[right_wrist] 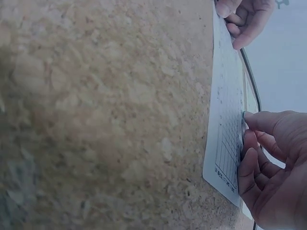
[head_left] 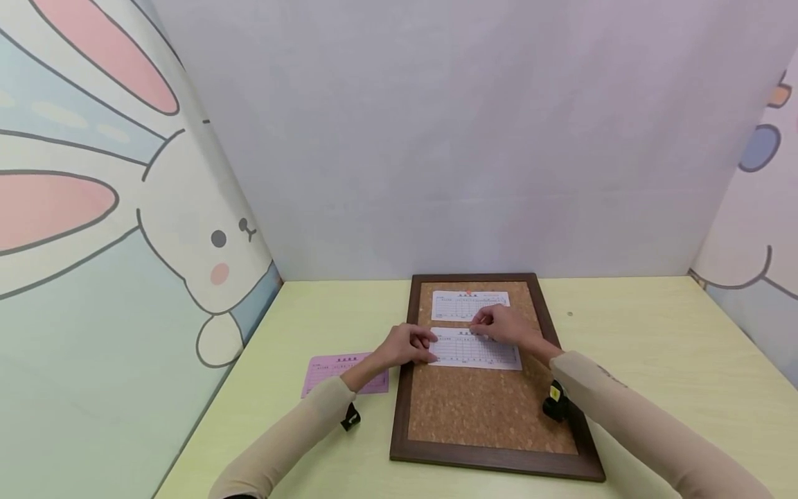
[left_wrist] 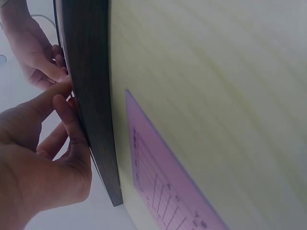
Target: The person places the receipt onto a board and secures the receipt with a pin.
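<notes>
A white printed slip (head_left: 476, 353) lies on the cork board (head_left: 480, 409), below another white slip (head_left: 445, 305) that has a small orange-red pin (head_left: 469, 292) at its top edge. My left hand (head_left: 405, 344) presses the lower slip's left end with index finger and thumb spread apart. At the top middle of that slip, my right hand (head_left: 503, 324) pinches a tiny push pin between thumb and fingertips. Only a greenish speck of the push pin (right_wrist: 244, 114) shows in the right wrist view; the fingers hide the rest.
A pink printed slip (head_left: 374, 385) lies on the pale yellow table (head_left: 262, 388), left of the board and partly under my left forearm. The board's raised dark wooden frame (head_left: 499, 461) surrounds the cork. A grey wall (head_left: 474, 138) stands behind.
</notes>
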`<state>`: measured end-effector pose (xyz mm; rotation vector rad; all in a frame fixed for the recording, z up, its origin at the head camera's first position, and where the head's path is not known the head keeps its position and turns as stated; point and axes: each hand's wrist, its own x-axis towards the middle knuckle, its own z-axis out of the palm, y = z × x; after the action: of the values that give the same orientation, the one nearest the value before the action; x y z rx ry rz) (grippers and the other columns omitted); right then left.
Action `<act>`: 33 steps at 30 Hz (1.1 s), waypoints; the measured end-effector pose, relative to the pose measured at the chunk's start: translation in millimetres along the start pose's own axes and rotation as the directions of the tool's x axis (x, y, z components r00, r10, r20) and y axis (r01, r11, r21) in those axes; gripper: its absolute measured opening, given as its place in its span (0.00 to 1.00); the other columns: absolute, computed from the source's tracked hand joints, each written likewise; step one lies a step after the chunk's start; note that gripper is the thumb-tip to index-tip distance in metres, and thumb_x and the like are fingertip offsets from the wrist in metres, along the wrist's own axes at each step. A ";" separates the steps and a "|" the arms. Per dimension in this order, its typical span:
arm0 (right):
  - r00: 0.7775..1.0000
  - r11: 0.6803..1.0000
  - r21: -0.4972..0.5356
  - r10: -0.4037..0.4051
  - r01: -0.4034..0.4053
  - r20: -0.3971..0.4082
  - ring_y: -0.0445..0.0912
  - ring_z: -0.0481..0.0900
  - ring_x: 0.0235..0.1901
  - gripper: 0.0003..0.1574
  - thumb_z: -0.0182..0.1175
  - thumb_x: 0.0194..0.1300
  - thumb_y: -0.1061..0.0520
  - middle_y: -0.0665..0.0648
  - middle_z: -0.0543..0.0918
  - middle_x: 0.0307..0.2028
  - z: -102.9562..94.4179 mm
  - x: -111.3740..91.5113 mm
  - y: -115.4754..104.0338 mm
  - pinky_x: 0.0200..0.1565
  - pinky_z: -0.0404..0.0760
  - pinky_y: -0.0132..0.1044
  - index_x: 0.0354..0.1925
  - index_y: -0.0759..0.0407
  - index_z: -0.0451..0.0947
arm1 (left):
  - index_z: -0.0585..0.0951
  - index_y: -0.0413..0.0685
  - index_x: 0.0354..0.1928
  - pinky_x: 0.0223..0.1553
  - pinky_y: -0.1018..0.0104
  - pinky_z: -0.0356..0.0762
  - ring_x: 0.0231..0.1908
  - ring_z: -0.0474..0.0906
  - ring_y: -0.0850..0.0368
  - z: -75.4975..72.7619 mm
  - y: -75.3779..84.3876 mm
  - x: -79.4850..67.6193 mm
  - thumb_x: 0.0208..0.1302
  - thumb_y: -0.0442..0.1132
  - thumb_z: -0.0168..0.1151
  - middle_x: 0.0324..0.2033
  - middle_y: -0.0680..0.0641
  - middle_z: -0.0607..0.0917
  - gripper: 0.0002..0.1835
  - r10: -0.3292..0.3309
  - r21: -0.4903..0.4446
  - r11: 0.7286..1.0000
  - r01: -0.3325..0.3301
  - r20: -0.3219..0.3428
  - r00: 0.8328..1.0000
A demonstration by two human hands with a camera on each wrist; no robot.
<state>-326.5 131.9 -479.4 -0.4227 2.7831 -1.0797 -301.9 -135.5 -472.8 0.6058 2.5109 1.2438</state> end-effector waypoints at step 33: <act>0.997 0.997 0.008 -0.075 0.075 0.001 0.44 0.75 0.33 0.12 0.63 0.71 0.57 0.57 0.88 0.39 -3.1 -15.0 -1.6 0.36 0.73 0.33 0.48 0.61 0.87 | 0.87 0.37 0.46 0.26 0.76 0.73 0.25 0.74 0.66 3.2 -1.3 -5.6 0.60 0.35 0.75 0.32 0.46 0.86 0.14 0.027 0.045 0.999 -0.026 -0.025 0.999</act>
<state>-312.5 137.3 -475.8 -0.5307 2.7819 -1.1048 -296.0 -136.7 -475.5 0.6391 2.5660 1.2150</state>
